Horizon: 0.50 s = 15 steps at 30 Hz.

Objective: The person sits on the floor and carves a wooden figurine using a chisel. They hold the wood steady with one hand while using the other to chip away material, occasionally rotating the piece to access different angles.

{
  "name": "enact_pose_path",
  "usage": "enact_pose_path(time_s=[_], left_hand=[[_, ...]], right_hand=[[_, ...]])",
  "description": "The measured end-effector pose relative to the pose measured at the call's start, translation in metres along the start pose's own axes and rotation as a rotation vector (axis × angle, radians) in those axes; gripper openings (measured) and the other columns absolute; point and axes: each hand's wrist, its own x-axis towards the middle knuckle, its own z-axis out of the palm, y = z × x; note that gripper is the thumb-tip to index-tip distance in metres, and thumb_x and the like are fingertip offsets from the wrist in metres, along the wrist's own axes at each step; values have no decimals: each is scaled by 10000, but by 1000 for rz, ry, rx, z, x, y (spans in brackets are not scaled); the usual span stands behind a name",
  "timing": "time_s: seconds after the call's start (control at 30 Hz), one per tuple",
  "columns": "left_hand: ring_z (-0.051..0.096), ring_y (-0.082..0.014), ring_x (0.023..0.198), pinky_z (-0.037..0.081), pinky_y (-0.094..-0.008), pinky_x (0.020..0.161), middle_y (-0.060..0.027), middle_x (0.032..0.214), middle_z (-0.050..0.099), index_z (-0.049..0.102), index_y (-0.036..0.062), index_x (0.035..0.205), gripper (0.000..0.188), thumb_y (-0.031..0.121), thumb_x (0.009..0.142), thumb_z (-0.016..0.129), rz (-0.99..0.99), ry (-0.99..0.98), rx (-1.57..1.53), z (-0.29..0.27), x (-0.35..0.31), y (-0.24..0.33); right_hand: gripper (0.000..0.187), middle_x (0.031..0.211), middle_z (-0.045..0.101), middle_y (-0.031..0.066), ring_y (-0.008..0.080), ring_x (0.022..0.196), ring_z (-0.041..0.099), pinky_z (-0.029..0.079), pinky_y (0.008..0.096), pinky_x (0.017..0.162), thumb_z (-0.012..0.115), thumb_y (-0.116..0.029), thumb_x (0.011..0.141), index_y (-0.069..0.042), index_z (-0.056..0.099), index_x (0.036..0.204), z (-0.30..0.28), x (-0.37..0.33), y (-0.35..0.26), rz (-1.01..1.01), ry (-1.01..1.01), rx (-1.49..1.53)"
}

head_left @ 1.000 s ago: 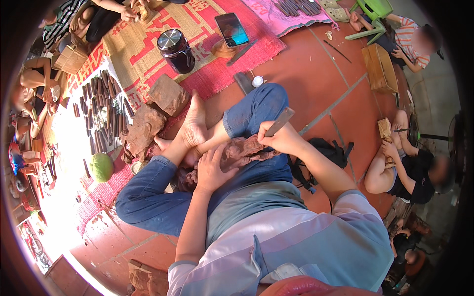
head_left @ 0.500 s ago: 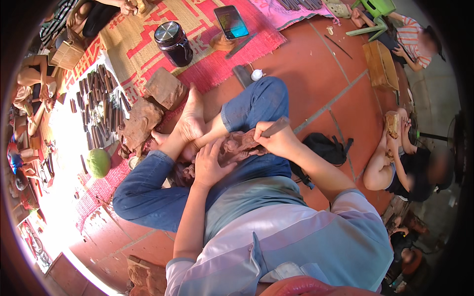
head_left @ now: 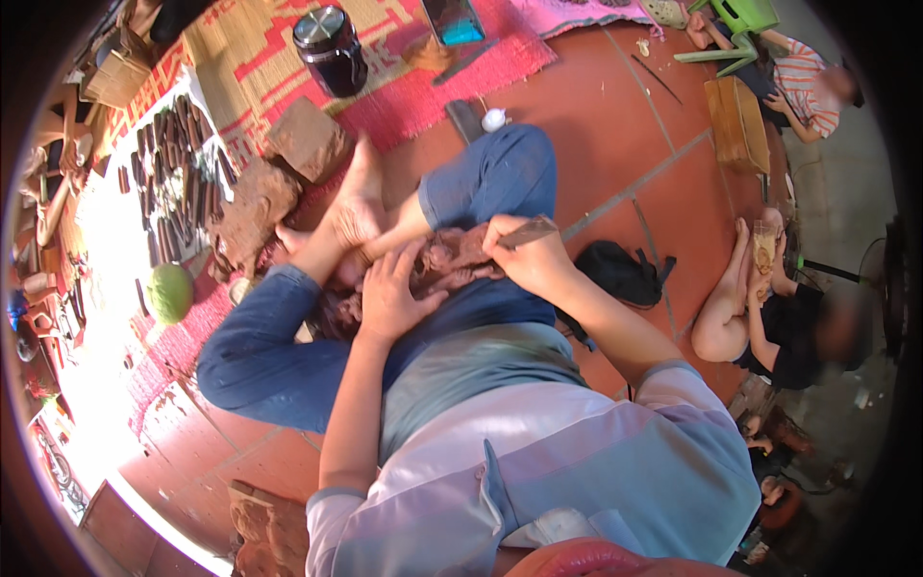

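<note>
A reddish-brown wood carving (head_left: 463,252) with knobbly, cut relief lies across my lap, over my crossed legs. My left hand (head_left: 389,296) rests on its left part, fingers spread and thumb held apart. At the carving's right end, my right hand (head_left: 531,262) is closed round a carving chisel (head_left: 527,233). The chisel's brown handle sticks out above the fist; its tip is hidden by the hand. More of the carving (head_left: 341,310) shows left of my left hand, partly in shadow.
Left of my foot lie rough wood blocks (head_left: 310,139), a green round fruit (head_left: 169,293) and many dark-handled tools (head_left: 178,168) on white cloth. Ahead are a dark flask (head_left: 330,53), a phone (head_left: 454,21) and a mallet-like block (head_left: 464,120). A black bag (head_left: 620,274) and seated people are right.
The whole view has shifted, so most things sit a little higher and further left. My right hand and the chisel have tilted slightly; both hands stay at the carving.
</note>
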Motion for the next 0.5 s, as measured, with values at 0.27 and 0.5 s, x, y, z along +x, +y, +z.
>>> enact_pose_path(time_s=[0.27,0.5], left_hand=[[545,-315,1115,439,-431,953,-111,1203,558,485,155,1345,811,340,626,812,-6,5,-3,3,0,-4],[552,-308,1102,441,-423,953,-100,1208,559,482,165,1349,815,335,624,815,-40,-15,9,0,-1,1]], right_hand=[[104,732,628,18,69,731,592,472,238,663,661,20,808,-17,584,749,-18,9,5,288,-202,216],[109,754,638,23,80,744,601,487,257,686,685,9,813,-10,588,768,-19,7,6,278,-226,185]])
